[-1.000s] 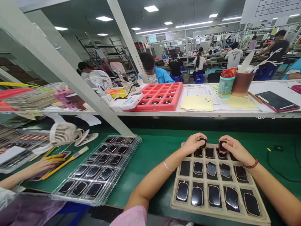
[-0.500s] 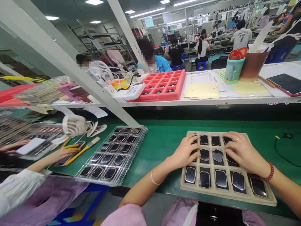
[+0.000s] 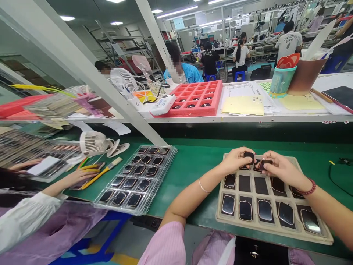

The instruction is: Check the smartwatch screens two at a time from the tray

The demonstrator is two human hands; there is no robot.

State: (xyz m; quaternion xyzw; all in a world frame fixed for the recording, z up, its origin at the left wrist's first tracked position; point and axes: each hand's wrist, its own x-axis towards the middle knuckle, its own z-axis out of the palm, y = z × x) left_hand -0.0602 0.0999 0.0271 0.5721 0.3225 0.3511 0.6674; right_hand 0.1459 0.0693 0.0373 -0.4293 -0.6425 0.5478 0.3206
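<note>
My left hand (image 3: 236, 161) pinches a square smartwatch face (image 3: 249, 157) with a dark screen, thumb across its front, above the back row of a beige tray (image 3: 275, 230). Close beside it, my right hand (image 3: 285, 170) grips a second, tilted smartwatch face (image 3: 264, 164) between thumb and fingers. In the tray's middle row, two pockets (image 3: 253, 184) show only dark lining. More watch faces with metal rims fill the front row, such as one watch face (image 3: 265, 209) near its middle. My hands partly hide the back row.
To the left lies a stack of clear plastic trays (image 3: 147, 200) holding watch faces. Beyond are a brush (image 3: 106, 171), a small white fan (image 3: 93, 143) and a co-worker's hand (image 3: 79, 176). A shelf (image 3: 198, 119) carries a red foam tray (image 3: 215, 106) and cups. A cable (image 3: 331, 176) lies right.
Both hands have lifted a smartwatch face each and come closer together over the back row. Two middle-row pockets that held watch faces now show bare lining. The view has shifted slightly.
</note>
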